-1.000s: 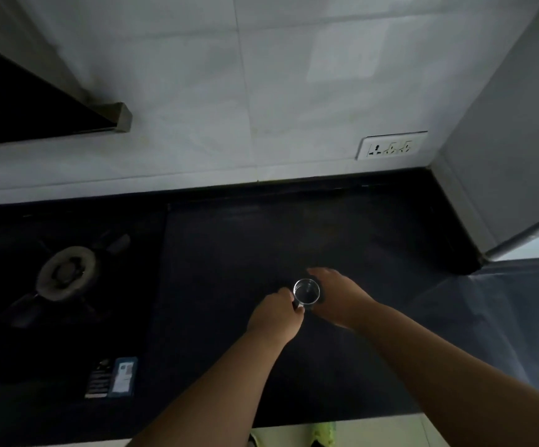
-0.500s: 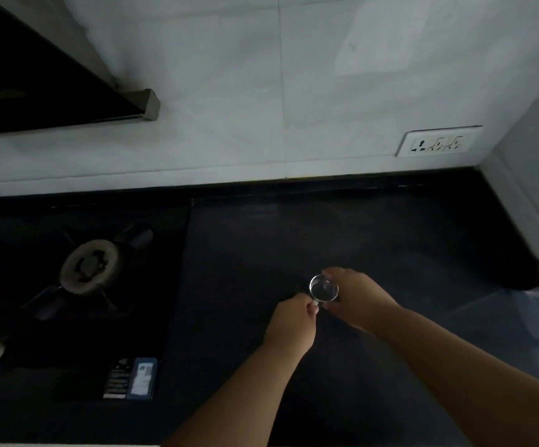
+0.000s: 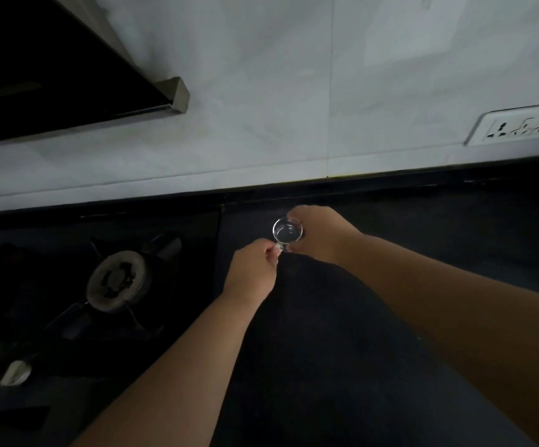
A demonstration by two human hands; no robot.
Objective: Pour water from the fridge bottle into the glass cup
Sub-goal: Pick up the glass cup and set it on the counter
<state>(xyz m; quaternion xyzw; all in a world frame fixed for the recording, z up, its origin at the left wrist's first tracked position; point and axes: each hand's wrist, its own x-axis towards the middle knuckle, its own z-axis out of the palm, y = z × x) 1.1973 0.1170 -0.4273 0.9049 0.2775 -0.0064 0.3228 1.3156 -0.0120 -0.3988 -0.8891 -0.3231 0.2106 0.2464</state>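
The glass cup (image 3: 287, 234) has travelled with me toward the far wall — my right hand (image 3: 321, 233) wraps its side, my left hand (image 3: 255, 269) pinches its near edge, above the dark counter (image 3: 422, 221) right of the stove burner (image 3: 116, 280). No bottle in view — pouring hasn't begun, I judge.

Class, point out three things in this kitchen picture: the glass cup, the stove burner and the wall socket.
glass cup (image 3: 287, 233), head view, inside its round rim.
stove burner (image 3: 116, 280), head view, centre of the burner ring.
wall socket (image 3: 519, 127), head view, middle of its white faceplate.

Dark countertop (image 3: 422, 221): gas stove (image 3: 100, 285) at left.
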